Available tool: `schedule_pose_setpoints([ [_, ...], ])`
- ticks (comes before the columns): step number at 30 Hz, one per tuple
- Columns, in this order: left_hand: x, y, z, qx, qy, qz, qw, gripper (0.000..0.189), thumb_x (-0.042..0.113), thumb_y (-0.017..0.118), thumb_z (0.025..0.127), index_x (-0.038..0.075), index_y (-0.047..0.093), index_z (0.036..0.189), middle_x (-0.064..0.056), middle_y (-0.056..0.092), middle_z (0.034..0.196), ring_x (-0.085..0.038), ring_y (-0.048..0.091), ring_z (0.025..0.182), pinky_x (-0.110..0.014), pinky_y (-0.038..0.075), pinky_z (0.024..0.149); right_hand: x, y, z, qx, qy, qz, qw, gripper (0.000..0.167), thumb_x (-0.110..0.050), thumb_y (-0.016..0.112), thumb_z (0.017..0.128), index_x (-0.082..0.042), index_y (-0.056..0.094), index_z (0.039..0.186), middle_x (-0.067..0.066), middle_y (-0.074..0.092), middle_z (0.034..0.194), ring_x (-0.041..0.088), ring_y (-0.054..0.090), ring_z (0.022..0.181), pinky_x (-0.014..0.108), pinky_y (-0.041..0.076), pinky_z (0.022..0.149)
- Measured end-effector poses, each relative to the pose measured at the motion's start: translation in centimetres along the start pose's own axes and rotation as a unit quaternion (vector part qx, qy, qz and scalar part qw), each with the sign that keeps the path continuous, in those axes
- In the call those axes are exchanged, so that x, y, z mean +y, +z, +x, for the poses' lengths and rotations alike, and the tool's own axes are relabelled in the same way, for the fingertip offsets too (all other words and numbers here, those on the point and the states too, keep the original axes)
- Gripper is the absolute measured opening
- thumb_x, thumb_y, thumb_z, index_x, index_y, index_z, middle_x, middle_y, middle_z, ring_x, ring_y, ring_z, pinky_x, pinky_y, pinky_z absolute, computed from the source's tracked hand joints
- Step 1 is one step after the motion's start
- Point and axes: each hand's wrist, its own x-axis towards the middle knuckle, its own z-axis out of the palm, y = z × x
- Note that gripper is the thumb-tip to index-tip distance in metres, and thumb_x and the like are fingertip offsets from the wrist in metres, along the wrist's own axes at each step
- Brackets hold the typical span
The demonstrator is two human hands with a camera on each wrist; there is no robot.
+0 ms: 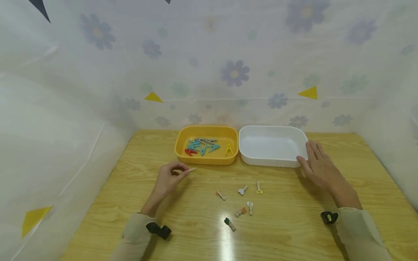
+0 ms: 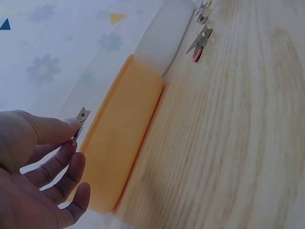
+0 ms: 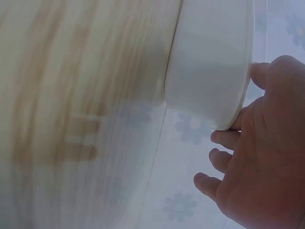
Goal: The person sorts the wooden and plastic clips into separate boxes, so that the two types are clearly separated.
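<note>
In the head view, the left hand point(image 1: 169, 178) pinches a small wooden clothespin point(image 1: 192, 169) between thumb and fingertips, the grip narrow, just in front of a yellow tray point(image 1: 209, 161); one pale end sticks out past the fingers. The right hand point(image 1: 323, 170) lies with its fingers extended at the right end of a white tray point(image 1: 271, 143), thumb at the front corner of the rim. Coloured plastic pegs point(image 1: 193, 145) lie inside the yellow tray, and six wooden clips with coloured ends point(image 1: 249, 208) are scattered on the surface point(image 1: 277, 239) between the hands. From the left wrist, thumb and fingertips hold the clothespin upright on a slant beside the yellow tray's wall, while the remaining fingers curve loosely, apart from one another. From the right wrist, the thumb touches the white tray's rim, one finger passes partly out of sight behind it, and the other fingers spread beyond its end.
</note>
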Motion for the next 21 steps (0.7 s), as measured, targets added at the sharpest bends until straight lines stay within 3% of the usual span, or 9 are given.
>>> schedule_pose_setpoints([
  [21,1.5,3.1,2.0,-0.009,0.056,-0.031,0.9979,0.006,0.006,0.079,0.091,0.004,0.075,0.095,-0.009,0.073,0.093,-0.019,0.069,0.086,-0.029,0.057,0.071,-0.3,-0.3,-0.2,-0.007,0.000,0.003,1.0000,0.077,-0.042,0.027,0.113,0.010,-0.006,0.159,0.034,-0.010,0.164,0.048,-0.016,0.151,0.068,0.003,0.119],
])
